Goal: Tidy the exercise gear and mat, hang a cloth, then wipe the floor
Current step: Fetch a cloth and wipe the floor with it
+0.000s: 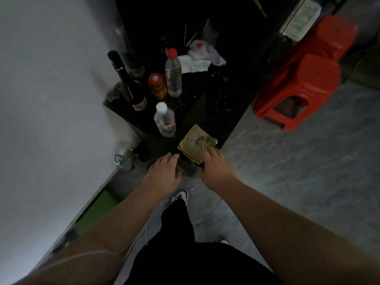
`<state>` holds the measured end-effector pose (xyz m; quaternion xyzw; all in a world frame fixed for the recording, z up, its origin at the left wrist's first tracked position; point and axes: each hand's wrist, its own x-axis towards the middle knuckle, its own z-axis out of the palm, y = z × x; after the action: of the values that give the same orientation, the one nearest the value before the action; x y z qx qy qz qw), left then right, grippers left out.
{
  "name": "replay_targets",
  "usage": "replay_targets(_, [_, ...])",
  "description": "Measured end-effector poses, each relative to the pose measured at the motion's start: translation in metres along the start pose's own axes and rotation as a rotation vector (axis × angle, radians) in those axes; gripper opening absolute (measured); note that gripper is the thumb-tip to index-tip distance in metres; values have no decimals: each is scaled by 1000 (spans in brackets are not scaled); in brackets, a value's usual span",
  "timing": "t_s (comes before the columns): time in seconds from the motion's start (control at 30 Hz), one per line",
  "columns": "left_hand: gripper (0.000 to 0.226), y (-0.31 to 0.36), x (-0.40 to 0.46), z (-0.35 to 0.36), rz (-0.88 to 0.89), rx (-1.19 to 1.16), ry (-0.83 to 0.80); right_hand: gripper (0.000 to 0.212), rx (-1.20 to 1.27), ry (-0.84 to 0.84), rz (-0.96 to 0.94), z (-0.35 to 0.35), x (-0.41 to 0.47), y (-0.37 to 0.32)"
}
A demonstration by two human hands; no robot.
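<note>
A low black stand (pixel 218 112) is sitting against the white wall (pixel 51 99), and its top is carrying several items: a dark wine bottle (pixel 128 83) is leaning at the left rear, an orange-lidded jar (pixel 158 86) is standing just beside it, a clear water bottle with a red cap (pixel 173 73) is standing behind the jar, and a second clear bottle with a white cap (pixel 165 120) is standing nearer the front edge. Crumpled white paper or plastic (pixel 197 58) is lying at the rear of the stand. Stacked red plastic stools (pixel 302 79) are standing on the grey floor (pixel 308 161) to the right, well apart from the hands. A green mat (pixel 98 208) is lying along the base of the wall at lower left. The folded yellow-green cloth (pixel 195 144) is resting at the front corner of the stand, just beside the white-capped bottle. The right hand (pixel 216 168) is reaching forward with fingers extended, its fingertips touching the near edge of the cloth without closing round it. The left hand (pixel 164 173) is lying flat, fingers straight and together, on a dark object (pixel 188 168) at the stand's front edge; what that object is cannot be told in the dim light. Both forearms are extending forward, bare. A white-and-dark shoe (pixel 181 196) is showing below the hands
</note>
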<state>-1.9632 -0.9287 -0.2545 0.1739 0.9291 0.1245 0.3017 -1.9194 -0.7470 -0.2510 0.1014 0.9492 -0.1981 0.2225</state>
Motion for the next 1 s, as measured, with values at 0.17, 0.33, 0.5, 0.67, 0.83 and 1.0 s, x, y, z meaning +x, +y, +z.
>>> replay_targets(0.17, [66, -27, 63, 11, 9, 44, -123, 79, -92, -44, 11, 31, 71, 0])
replay_targets(0.33, [64, -44, 86, 25, 41, 73, -214, 79, -90, -28, 68, 58, 104, 8])
replay_targets(0.5, [63, -47, 88, 24, 96, 144, -229, 47, -11, 97, 47, 54, 112, 17])
replay_targets(0.67, [60, -22, 78, 2, 155, 143, -248, 38, 191, 231, 107, 34, 93, 12])
replay_targets(0.83, [33, 31, 59, -24, 303, 175, -174, 35, 446, 488, 173, 10, 15, 11])
replay_targets(1.0, [25, 102, 4, -16, 523, 10, -137, 33, 658, 726, 336, -3, -113, 30])
